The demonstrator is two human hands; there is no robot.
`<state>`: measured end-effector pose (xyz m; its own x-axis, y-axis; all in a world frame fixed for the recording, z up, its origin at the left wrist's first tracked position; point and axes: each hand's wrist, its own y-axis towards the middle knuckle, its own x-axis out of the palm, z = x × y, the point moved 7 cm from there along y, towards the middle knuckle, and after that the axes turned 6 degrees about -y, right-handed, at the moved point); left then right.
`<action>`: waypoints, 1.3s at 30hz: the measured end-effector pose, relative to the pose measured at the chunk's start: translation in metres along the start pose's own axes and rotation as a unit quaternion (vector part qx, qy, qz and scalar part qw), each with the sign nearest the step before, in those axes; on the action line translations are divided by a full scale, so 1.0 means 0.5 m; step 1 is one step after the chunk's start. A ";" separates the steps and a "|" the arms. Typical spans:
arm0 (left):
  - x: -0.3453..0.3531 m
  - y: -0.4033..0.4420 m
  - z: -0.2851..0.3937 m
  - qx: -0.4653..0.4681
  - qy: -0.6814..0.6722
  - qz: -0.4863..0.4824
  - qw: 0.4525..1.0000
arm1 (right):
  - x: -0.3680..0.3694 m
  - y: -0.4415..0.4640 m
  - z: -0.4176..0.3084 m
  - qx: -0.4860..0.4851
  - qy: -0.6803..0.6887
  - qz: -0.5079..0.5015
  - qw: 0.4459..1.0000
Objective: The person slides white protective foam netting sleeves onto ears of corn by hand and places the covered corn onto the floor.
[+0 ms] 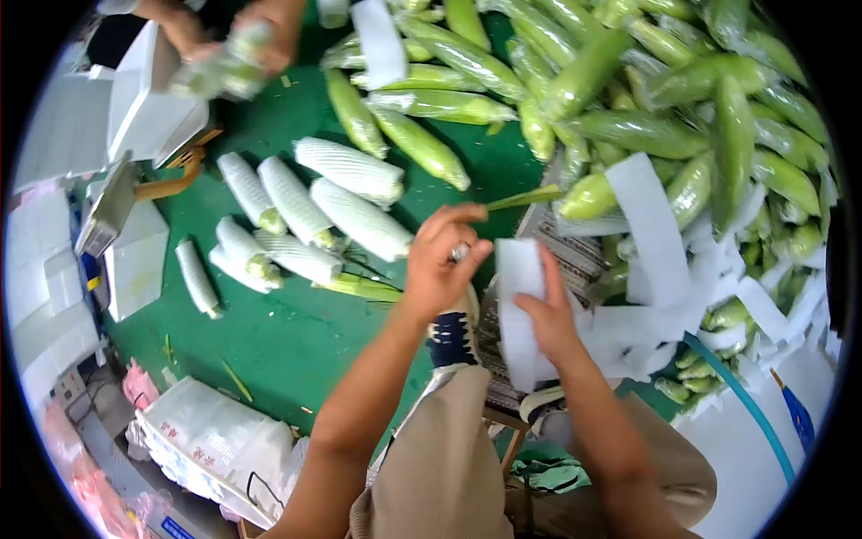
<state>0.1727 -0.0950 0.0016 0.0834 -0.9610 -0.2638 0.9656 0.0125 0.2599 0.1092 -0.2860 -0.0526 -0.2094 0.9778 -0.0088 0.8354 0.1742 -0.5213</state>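
My right hand [552, 310] is closed on a flat white foam sleeve [519, 310], thumb across its face and fingers behind its edge. Just left of it, my left hand [447, 256] has its fingers curled in, with a ring showing. Whether anything is pinched there is hidden. A narrow green leaf strip [525, 198] runs from near its index fingertip toward the pile of green corn ears [584, 76], many in clear film. Corn ears in white foam net sleeves [305, 198] lie left of my left hand, stems showing.
Loose white foam sleeves [651, 216] lie over the pile at right. Across the green table [269, 359], another person's hands [265, 36] hold blurred wrapped pieces. A scale display [108, 211] and white foam boxes [148, 99] stand left. A white bag [215, 431] is at lower left.
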 end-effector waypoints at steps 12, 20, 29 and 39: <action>-0.014 0.014 -0.027 -0.122 -0.094 -0.030 0.988 | 0.110 0.067 -0.153 0.009 0.317 -0.231 0.920; -0.040 -0.013 -0.045 -0.044 -0.089 0.023 0.995 | 0.101 0.083 -0.213 -0.248 -0.182 0.005 0.952; -0.035 -0.101 -0.036 -0.010 0.243 -0.111 0.964 | 0.174 0.068 -0.140 -0.041 0.362 -0.082 0.928; -0.029 -0.181 -0.036 -0.407 -0.437 0.175 0.782 | 0.155 0.117 -0.083 -0.032 0.225 0.049 0.973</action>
<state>0.0888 -0.0774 -0.0348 0.5211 -0.6767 0.5201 0.7877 0.1466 -0.5984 0.1630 -0.1954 -0.0487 0.1037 0.9398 0.3255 0.8735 0.0704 -0.4817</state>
